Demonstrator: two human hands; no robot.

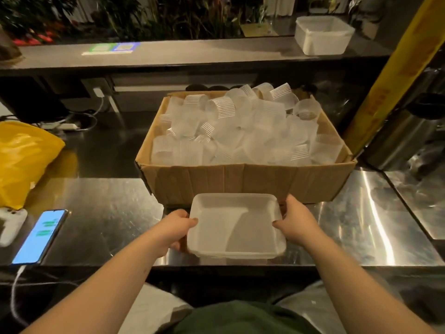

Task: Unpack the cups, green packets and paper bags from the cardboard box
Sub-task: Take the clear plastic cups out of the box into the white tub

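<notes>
An open cardboard box (245,182) stands on the steel counter, heaped with several translucent plastic cups (240,131). No green packets or paper bags show. In front of the box, a white translucent plastic tub (236,225) is held over the counter's near edge. My left hand (177,229) grips its left rim, thumb over the edge. Its right rim is gripped the same way by my right hand (297,222). The tub has nothing in it.
A yellow plastic bag (21,160) lies at the left, with a lit phone (41,236) on a cable and a white controller (10,224) near it. A second white tub (322,34) sits on the raised back ledge. A yellow pillar (395,71) and steel urns (407,136) stand right.
</notes>
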